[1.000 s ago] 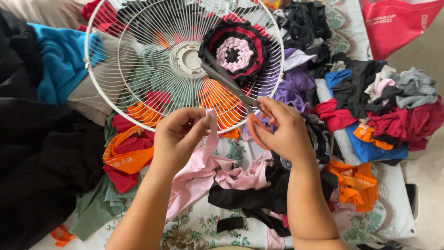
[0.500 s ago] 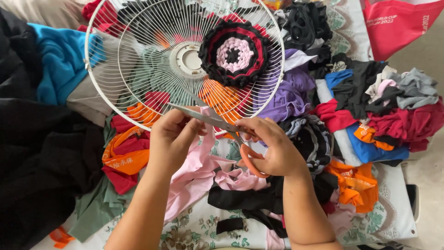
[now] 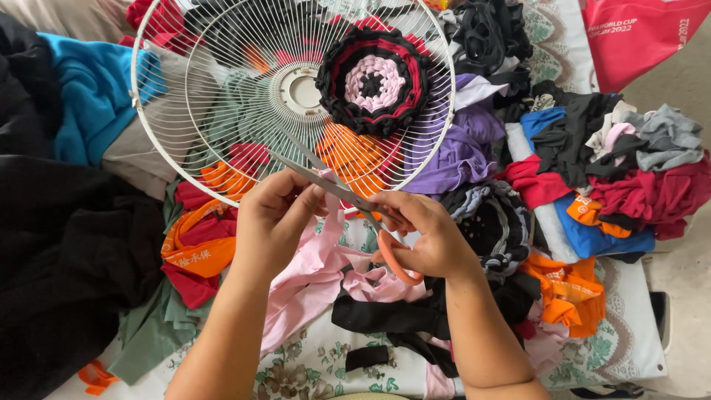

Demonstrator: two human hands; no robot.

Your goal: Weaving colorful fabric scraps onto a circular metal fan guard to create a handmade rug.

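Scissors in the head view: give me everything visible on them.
The scissors have long grey metal blades and orange loop handles. The right hand holds them by the handles, fingers through the loops. The blades are open, pointing up-left across the white fan guard's lower rim. They straddle the pink cloth strip that the left hand pinches taut.

Scissors (image 3: 348, 194): orange handles, grey metal blades open in a narrow V, tips pointing up-left over the fan guard's lower rim; gripped in the right hand (image 3: 426, 237).
Pink cloth strip (image 3: 326, 255): pale pink jersey, crumpled, pinched in the left hand (image 3: 274, 218), upper end between the blades, the rest trailing down onto the floral sheet.
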